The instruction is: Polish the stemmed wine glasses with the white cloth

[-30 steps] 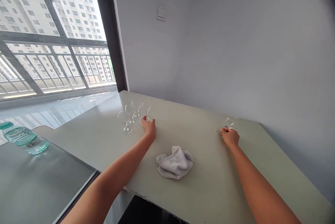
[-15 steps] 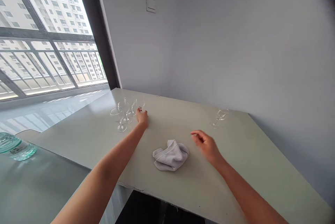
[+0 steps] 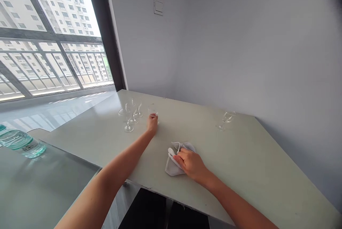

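Head: cloth (image 3: 174, 168) in right hand (image 3: 191, 163).

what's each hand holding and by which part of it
The left hand holds a glass, apparently by its mostly hidden stem; the right hand grips the cloth by a bunched fold.

So the left arm (image 3: 117, 166) is stretched way out, nearly straight, and the left hand (image 3: 152, 123) at the end of it has its fingers curled in a grip. The right hand (image 3: 189, 162) is closer to the body and to the right of the left one, bunched up like a fist, thumb pointing left, with the bare right forearm (image 3: 229, 198) slanting in behind it.
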Tool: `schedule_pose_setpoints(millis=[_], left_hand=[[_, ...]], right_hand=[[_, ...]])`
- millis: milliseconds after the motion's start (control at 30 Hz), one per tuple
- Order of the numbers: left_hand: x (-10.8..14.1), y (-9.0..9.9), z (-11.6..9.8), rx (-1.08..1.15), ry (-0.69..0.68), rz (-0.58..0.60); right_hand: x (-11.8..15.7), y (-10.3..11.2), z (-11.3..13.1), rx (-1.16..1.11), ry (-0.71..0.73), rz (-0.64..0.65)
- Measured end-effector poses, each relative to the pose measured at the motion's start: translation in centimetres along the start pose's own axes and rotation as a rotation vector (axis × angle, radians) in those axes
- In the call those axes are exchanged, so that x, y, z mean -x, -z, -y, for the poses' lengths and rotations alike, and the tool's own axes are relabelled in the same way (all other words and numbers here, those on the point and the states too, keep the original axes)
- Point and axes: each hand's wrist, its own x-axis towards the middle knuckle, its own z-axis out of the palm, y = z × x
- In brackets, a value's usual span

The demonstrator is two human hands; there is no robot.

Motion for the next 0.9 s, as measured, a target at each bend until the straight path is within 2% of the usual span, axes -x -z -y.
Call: schedule_pose_setpoints(millis=[67,133,200,267,333,400,533,600,700,833,900], left_hand=[[1.0,-0.1,-0.2,-0.050,-0.027,0.057],[2.0,-0.3,-0.4,-0.107,-0.064,0.107],[2.7,-0.5,-0.5,-0.163,-0.108,0.137],[3.4,-0.8,-0.7,-0.209,-0.163,0.153],[4.0,-1.0,-0.8,-0.241,-0.215,0.169],[4.4,-1.2,-0.9,-0.263,-0.248,0.190],[4.8,-1.1,-1.1,-0.294,-0.271,0.239],[5.0,-0.8,-1.2,-0.348,-0.293,0.257],[5.3,-0.3,-1.1,-0.467,-0.382,0.270],[5.8,-0.2,-0.5,-0.524,-0.525,0.308],[6.1,-0.5,-0.2,-0.555,-0.599,0.322]], right_hand=[[1.0,1.6,-0.7,-0.077,0.067,0.051],[1.9,3.1,-1.4,-0.145,0.124,0.156],[2.5,4.3,-1.8,-0.203,0.110,0.234],[2.5,4.5,-1.6,-0.199,0.029,0.157],[2.1,3.8,-1.0,-0.106,-0.057,-0.010],[1.5,2.2,-0.1,0.060,-0.093,-0.104],[0.7,-1.0,0.5,0.373,-0.106,-0.016],[0.3,-1.5,-0.2,0.365,-0.128,0.018],[-0.1,-1.1,-2.6,0.059,-0.190,-0.083],[-0.7,1.0,-5.7,-0.765,-0.497,-0.424],[-1.2,2.2,-6.1,-1.129,-0.574,-0.584]])
